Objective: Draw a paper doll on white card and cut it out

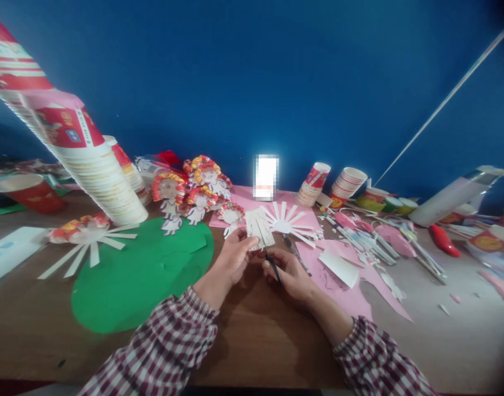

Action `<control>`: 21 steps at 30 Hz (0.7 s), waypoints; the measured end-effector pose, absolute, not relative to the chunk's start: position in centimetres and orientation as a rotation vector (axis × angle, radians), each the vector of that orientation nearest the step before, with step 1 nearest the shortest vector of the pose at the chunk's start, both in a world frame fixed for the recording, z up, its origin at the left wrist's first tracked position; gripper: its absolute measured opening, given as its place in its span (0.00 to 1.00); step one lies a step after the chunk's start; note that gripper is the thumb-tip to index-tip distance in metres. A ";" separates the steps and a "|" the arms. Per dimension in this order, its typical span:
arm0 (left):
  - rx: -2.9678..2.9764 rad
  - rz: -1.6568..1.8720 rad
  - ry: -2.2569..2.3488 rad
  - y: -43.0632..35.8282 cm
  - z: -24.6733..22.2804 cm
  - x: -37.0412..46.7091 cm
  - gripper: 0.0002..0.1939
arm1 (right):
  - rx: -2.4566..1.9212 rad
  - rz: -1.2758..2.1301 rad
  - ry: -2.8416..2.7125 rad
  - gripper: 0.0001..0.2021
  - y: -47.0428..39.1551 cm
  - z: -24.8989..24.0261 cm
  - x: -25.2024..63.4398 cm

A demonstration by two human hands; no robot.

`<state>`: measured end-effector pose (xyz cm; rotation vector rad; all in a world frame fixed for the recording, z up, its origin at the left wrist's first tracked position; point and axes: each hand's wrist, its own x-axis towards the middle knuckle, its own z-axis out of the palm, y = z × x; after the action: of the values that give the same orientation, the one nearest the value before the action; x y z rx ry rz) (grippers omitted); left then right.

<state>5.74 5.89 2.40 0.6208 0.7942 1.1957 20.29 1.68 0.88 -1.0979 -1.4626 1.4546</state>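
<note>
Between thumb and fingers, my left hand (235, 254) pinches a small piece of white paper (260, 224) with drawn lines on it. My right hand (291, 270) grips a pair of scissors (273, 269) with dark handles, and the blades reach up to the paper. Just beyond the paper lies a white paper cup cut into splayed strips (281, 225). A dark pen (297, 254) rests to the right of my right hand. Left of the hands, several paper figures with red and yellow curled rims (200, 202) stand grouped together.
A green paper oval (144, 286) covers the left of the table, with another strip-cut cup (89, 242) at its edge. Tall stacked paper cups (99, 176) lean at far left. Pink paper scraps (338, 291), pens (367, 239) and a red marker-like object (444, 241) lie right.
</note>
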 end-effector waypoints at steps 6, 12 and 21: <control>0.609 1.196 0.806 5.8 2.7 5.8 0.16 | -1.092 1.438 -1.472 0.19 1.6 1.0 20.3; 0.611 1.184 0.813 5.8 2.7 5.9 0.16 | -1.094 1.427 -1.492 0.18 1.6 0.9 20.4; 0.604 1.190 0.789 5.8 2.4 5.7 0.16 | -1.138 1.411 -1.480 0.18 1.5 1.0 20.3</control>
<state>5.75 5.85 2.37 0.6039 0.7888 1.1898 20.32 1.52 1.01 -1.1379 -1.4800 1.4109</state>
